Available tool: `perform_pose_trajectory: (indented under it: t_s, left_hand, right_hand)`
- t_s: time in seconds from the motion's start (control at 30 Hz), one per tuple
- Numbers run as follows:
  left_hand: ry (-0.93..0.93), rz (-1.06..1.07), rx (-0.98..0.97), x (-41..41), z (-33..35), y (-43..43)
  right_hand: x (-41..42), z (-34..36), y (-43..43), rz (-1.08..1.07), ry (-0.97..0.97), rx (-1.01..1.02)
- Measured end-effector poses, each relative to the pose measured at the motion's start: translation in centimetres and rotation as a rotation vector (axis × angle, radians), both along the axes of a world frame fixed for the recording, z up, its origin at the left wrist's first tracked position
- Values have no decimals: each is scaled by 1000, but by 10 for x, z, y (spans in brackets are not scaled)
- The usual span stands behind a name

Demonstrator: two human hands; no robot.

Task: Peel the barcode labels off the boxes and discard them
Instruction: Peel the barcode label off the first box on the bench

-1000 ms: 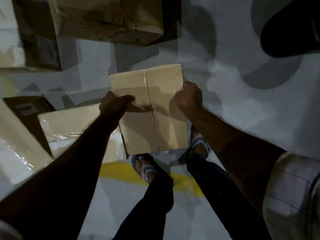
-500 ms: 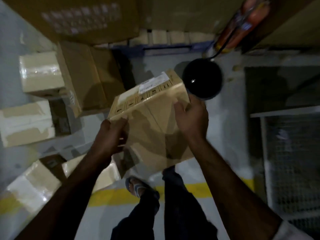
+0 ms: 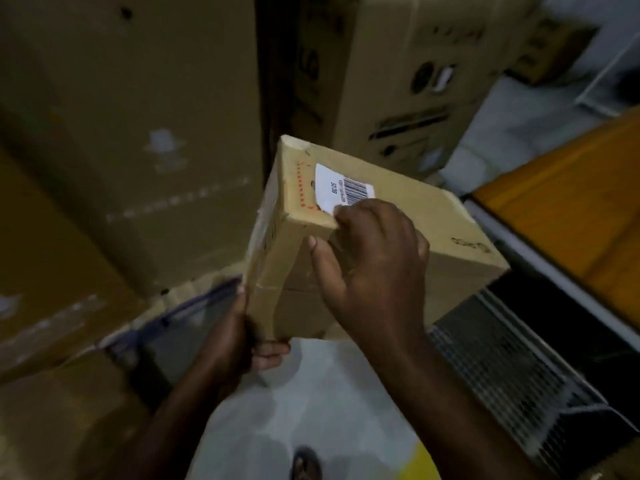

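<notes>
Two grips I held: left hand (image 3: 239,341) clamped round the box's (image 3: 450,223) lower corner from beneath, right hand (image 3: 374,258) on top pinched the barcode label's (image 3: 341,188) near edge.

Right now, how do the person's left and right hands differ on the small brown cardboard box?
Left hand holds the small brown cardboard box from beneath; right hand reaches over its upper edge. Left hand supports; right hand's curled fingertips pick at the white barcode label. Both touch the box.

Hidden under right hand (image 3: 374,265): barcode label (image 3: 343,187) lower corner.
</notes>
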State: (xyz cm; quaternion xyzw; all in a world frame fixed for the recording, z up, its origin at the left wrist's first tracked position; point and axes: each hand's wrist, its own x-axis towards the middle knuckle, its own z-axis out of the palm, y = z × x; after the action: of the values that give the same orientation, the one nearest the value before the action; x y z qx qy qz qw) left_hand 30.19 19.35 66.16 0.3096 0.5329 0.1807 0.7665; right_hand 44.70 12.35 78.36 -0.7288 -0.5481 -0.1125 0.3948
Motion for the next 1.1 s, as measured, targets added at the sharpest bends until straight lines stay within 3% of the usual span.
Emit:
perform_pose_trajectory:
  t_s: [0.3,0.6,0.77,0.9,1.1]
  left_hand:
    - [-37,-254,312,212,116,-4]
    - [-121,-584,356,346,143,-4]
    - [-303,-798,361,410,171,2]
    - [-435,-943,582,459,202,22]
    - [-361,-1099,1235,507,197,58]
  right_hand:
    - [170,118,-48,-220,-59,258]
    - [283,122,-71,-495,-107,292]
    - [346,91,-60,-591,-107,147]
    - [377,39,-39,-648,-122,-204]
    - [413,38,-17,-708,-106,-92]
